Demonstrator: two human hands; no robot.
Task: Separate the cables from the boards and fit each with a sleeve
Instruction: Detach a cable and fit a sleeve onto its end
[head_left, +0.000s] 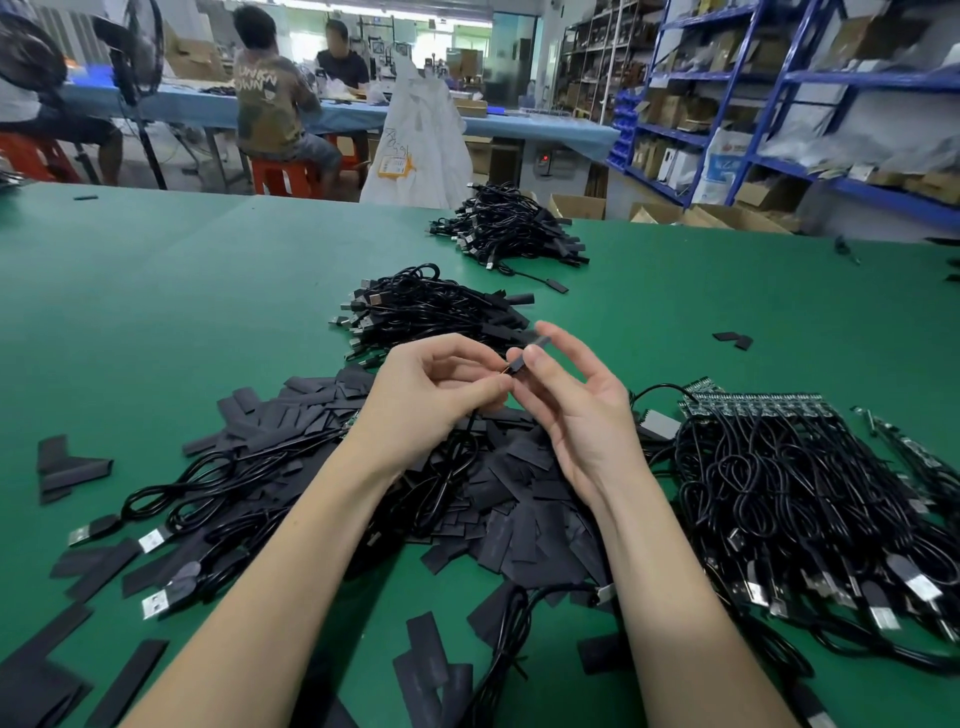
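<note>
Both hands are raised above the green table (156, 312). My left hand (431, 400) pinches the end of a black cable (457, 467) that hangs down in a loop under it. My right hand (576, 405) pinches a flat black sleeve (530, 351) between thumb and fingertips, touching the cable end. A heap of loose black sleeves (519, 499) lies under my hands. To the right, a strip of green boards (753, 405) has several black cables (810, 493) still joined to it.
Two piles of sleeved cables lie further back, one (431, 312) just beyond my hands and another (514, 228) behind it. Loose USB cables (171, 519) lie left. People sit at a blue bench behind; blue shelving with boxes (779, 130) stands at the right.
</note>
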